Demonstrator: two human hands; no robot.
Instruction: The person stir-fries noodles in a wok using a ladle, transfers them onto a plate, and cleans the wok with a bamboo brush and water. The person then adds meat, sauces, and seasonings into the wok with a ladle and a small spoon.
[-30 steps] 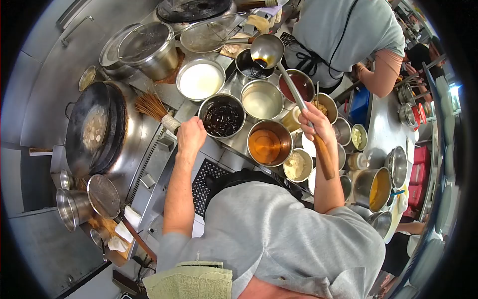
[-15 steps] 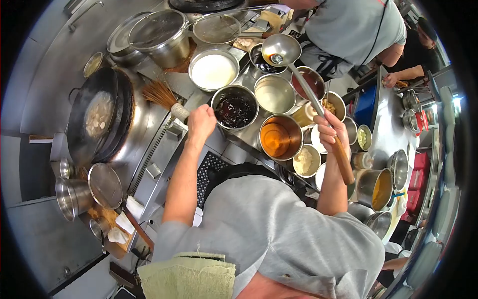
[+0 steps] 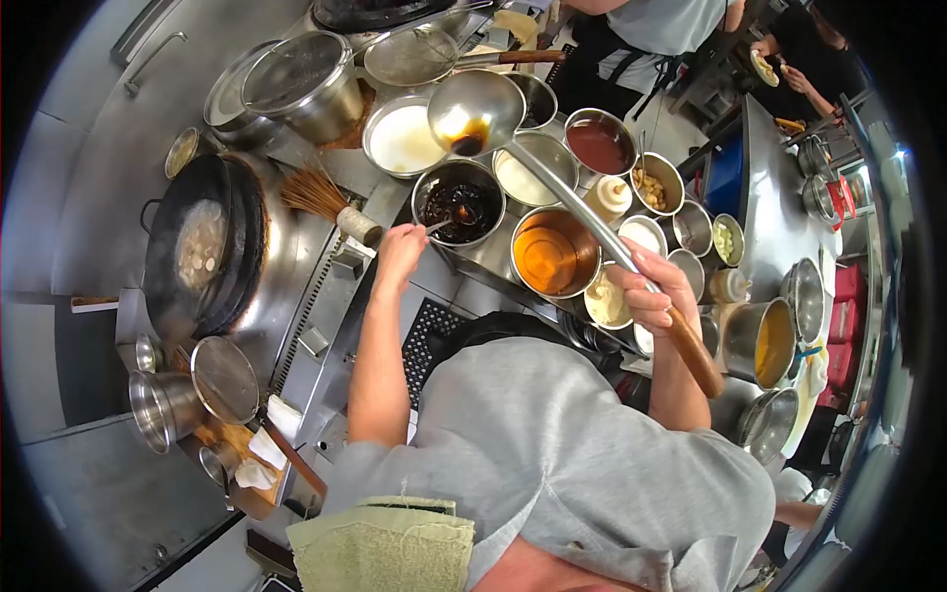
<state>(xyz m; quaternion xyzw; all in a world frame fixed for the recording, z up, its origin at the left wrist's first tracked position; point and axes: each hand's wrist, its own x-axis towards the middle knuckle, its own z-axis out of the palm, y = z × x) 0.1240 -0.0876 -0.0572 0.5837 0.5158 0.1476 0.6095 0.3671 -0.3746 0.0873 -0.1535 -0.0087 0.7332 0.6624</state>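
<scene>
My right hand [image 3: 656,286] is closed round the wooden-handled end of a long ladle [image 3: 572,202]. The ladle's metal bowl is raised over the pots, with a little dark liquid in it. My left hand [image 3: 401,255] grips the handle of a small spoon [image 3: 441,226], whose tip reaches into a pot of dark, glossy sauce [image 3: 462,200]. Just left of that hand lies a bamboo wok brush [image 3: 326,197]. Behind the ladle are a pot of pale liquid [image 3: 533,183] and a bowl of white liquid [image 3: 404,140]. A pot of orange liquid [image 3: 552,259] stands nearer to me.
At left, a wok [image 3: 202,247] holds pale pieces in liquid. A lidded stockpot [image 3: 301,84] and a strainer [image 3: 411,54] stand at the back. Sauce pots and a squeeze bottle [image 3: 609,197] crowd the right. A co-worker [image 3: 666,30] stands beyond; another person's hands hold a plate [image 3: 764,67].
The ladle's bowl has moved left and closer, over the dark sauce side, and now shows dark liquid. The spoon in my left hand has come into sight. The co-worker has shifted away.
</scene>
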